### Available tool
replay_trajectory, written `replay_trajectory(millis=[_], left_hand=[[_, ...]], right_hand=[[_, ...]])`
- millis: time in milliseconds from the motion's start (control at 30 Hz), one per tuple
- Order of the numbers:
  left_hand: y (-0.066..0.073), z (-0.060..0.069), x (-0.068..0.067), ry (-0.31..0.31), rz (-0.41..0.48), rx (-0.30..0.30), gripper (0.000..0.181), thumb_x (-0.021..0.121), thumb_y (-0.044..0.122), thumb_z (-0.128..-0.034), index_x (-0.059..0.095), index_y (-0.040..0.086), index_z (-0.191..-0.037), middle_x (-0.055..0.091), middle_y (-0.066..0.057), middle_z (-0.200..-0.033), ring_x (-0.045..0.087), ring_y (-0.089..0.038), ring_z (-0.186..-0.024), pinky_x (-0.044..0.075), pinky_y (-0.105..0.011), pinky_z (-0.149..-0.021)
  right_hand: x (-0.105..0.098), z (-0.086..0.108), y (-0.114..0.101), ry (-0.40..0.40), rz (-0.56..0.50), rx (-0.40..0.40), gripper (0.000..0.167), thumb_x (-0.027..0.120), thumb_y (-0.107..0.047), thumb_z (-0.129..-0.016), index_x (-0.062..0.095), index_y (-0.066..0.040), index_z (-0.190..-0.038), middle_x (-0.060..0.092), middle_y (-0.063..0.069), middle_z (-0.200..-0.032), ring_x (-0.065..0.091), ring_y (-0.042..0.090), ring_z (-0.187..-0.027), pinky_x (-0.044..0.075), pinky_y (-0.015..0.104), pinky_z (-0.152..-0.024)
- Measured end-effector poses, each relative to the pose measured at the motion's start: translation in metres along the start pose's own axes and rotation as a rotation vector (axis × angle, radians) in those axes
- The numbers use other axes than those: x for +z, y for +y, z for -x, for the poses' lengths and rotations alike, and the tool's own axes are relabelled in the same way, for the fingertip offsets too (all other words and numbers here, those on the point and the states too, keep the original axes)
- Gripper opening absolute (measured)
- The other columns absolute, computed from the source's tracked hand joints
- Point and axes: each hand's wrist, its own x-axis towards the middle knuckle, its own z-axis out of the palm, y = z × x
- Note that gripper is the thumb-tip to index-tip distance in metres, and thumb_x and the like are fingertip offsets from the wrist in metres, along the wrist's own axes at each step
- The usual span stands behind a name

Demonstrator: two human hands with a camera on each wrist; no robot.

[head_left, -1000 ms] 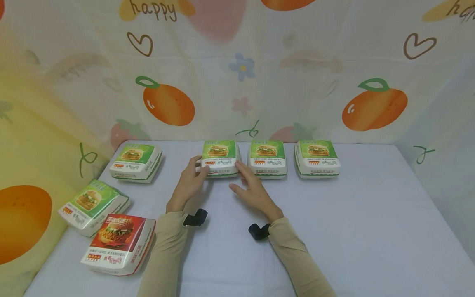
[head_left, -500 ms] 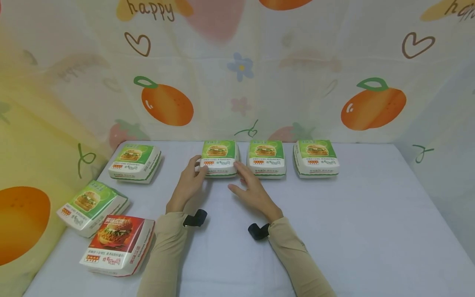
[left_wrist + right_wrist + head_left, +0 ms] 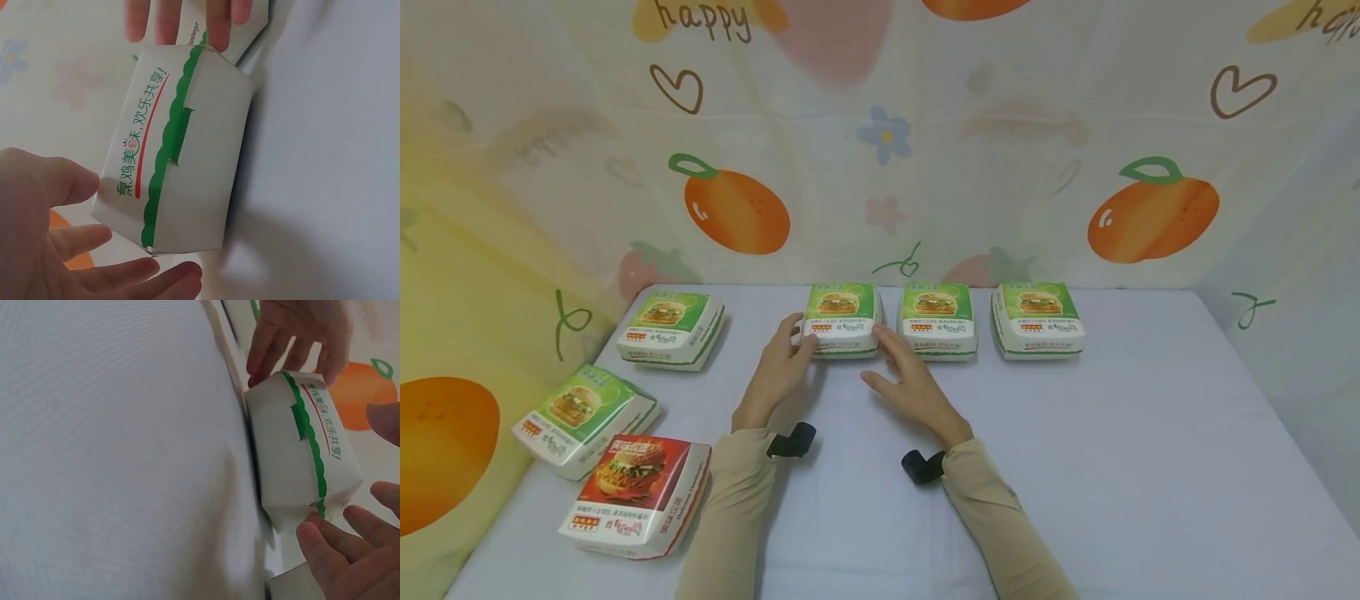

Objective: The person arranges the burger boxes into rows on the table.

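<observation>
A green-and-white burger box [image 3: 842, 321] sits at the back middle of the table between the two hands. My left hand [image 3: 777, 372] is at its left side; in the left wrist view the thumb [image 3: 70, 181] touches a near corner, with the other fingers spread beside the end. My right hand [image 3: 919, 390] is at the right side, its fingers touching the box near the front corner, the thumb apart from it. In the right wrist view the box's tabbed front [image 3: 300, 444] faces the camera, its lid closed. Neither hand wraps round the box.
Two more green boxes, one near [image 3: 937, 323] and one farther right [image 3: 1037, 322], stand in the same row. At the left are a green box [image 3: 672, 327], another set askew [image 3: 586, 421] and a red burger box [image 3: 636, 496]. A printed curtain [image 3: 940, 167] hangs behind the white table.
The view has shifted very slightly. Both hands stay at the middle box, and the boxes keep their places.
</observation>
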Motion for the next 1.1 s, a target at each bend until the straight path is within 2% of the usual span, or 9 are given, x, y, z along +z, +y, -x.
replay_trajectory(millis=[333, 567, 800, 933, 1100], left_hand=[[0.006, 0.003, -0.006, 0.025, -0.01, -0.002, 0.062, 0.044, 0.035, -0.1034, 0.022, 0.013, -0.157, 0.029, -0.021, -0.159, 0.046, -0.041, -0.136, 0.044, -0.056, -0.108], [0.013, 0.009, -0.013, 0.043, -0.045, 0.054, 0.061, 0.047, 0.033, -0.1031, 0.026, 0.011, -0.156, 0.034, -0.024, -0.156, 0.045, -0.043, -0.136, 0.042, -0.057, -0.11], [0.028, 0.018, -0.018, 0.058, -0.069, 0.062, 0.059, 0.048, 0.032, -0.103, 0.027, 0.012, -0.155, 0.036, -0.02, -0.157, 0.043, -0.039, -0.138, 0.04, -0.054, -0.113], [0.038, 0.025, -0.021, 0.056, -0.08, 0.071, 0.059, 0.048, 0.032, -0.1031, 0.028, 0.013, -0.155, 0.035, -0.017, -0.158, 0.043, -0.04, -0.139, 0.04, -0.057, -0.112], [0.044, 0.034, -0.023, 0.067, -0.101, 0.102, 0.058, 0.049, 0.032, -0.103, 0.03, 0.012, -0.155, 0.035, -0.017, -0.158, 0.043, -0.039, -0.138, 0.041, -0.057, -0.111]], right_hand=[[-0.006, 0.003, -0.005, -0.011, 0.057, -0.011, 0.067, 0.068, -0.02, -0.095, 0.037, -0.01, -0.153, 0.034, 0.009, -0.16, 0.034, 0.026, -0.148, 0.036, 0.041, -0.119], [-0.014, 0.005, -0.015, -0.058, 0.083, 0.006, 0.067, 0.067, -0.024, -0.095, 0.036, -0.013, -0.153, 0.035, 0.007, -0.16, 0.036, 0.024, -0.147, 0.036, 0.039, -0.119], [-0.021, 0.008, -0.026, -0.063, 0.099, -0.04, 0.067, 0.068, -0.024, -0.095, 0.037, -0.01, -0.153, 0.037, 0.007, -0.159, 0.038, 0.025, -0.145, 0.038, 0.041, -0.117], [-0.022, 0.009, -0.031, -0.059, 0.088, -0.072, 0.067, 0.068, -0.023, -0.094, 0.037, -0.008, -0.152, 0.038, 0.008, -0.158, 0.039, 0.027, -0.145, 0.039, 0.043, -0.117], [-0.021, 0.011, -0.034, -0.059, 0.075, -0.064, 0.066, 0.068, -0.022, -0.094, 0.039, -0.009, -0.152, 0.039, 0.008, -0.157, 0.04, 0.028, -0.144, 0.039, 0.043, -0.117]])
